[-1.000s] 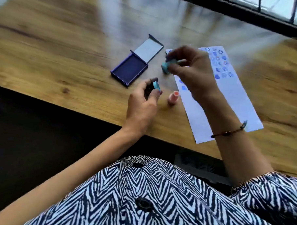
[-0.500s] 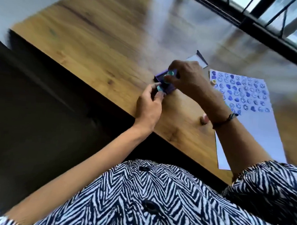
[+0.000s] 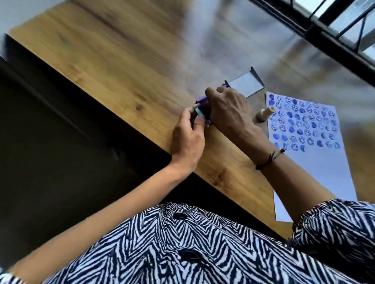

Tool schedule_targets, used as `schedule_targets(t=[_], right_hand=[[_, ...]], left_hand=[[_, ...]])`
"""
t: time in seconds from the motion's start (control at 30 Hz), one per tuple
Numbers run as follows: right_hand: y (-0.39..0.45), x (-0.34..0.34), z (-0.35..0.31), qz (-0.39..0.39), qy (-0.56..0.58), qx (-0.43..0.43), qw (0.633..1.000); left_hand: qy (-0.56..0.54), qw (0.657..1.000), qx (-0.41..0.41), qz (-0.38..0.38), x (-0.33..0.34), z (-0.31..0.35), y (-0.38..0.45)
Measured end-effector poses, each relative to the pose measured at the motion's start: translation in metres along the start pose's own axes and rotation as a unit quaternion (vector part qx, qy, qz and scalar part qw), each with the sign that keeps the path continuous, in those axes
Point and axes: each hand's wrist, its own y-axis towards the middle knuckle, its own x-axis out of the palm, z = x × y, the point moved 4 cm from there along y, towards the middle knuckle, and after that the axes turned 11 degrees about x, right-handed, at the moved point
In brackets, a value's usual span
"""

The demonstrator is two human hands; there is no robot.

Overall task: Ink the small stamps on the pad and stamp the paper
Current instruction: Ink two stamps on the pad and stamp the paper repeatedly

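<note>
A wooden counter (image 3: pixel 126 53) runs diagonally through the head view, its near edge above a dark space at the left. Near the middle, the left hand (image 3: pixel 188 139) pinches a small light-blue piece (image 3: pixel 199 111), probably a stamp or its cap, between thumb and fingertips, just beside the ink pad (image 3: pixel 202 99). The pad is a shallow purple case, mostly hidden; only its left corner shows. Its lid (image 3: pixel 244 85) lies open behind it, pale inside, with nothing in it. The right hand (image 3: pixel 228 109) is pressed down over the pad with fingers curled; whatever it holds is covered by the hand, so its grip cannot be told for sure. A dark cord bracelet (image 3: pixel 269 159) circles that wrist. To the right of the hand a small cream-coloured stamp (image 3: pixel 265 114) lies on the counter at the left edge of the paper (image 3: pixel 322 175). The white sheet carries rows of blue prints (image 3: pixel 303 123), smiley faces and hearts, filling its far half; the near half is bare. No brand name or writing can be read anywhere. A black-and-white zigzag shirt (image 3: pixel 199 254) fills the bottom of the view.
</note>
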Motion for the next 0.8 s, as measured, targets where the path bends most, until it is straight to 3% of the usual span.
schedule_targets(t=[0.13, 0.8], right_hand=[[0.006, -0.010, 0.003, -0.006, 0.090, 0.000, 0.996], [0.006, 0.003, 0.001, 0.003, 0.096, -0.018, 0.995]], left_hand=[[0.000, 1.000, 0.009, 0.002, -0.002, 0.000, -0.002], [0.061, 0.998, 0.022, -0.016, -0.003, 0.007, -0.004]])
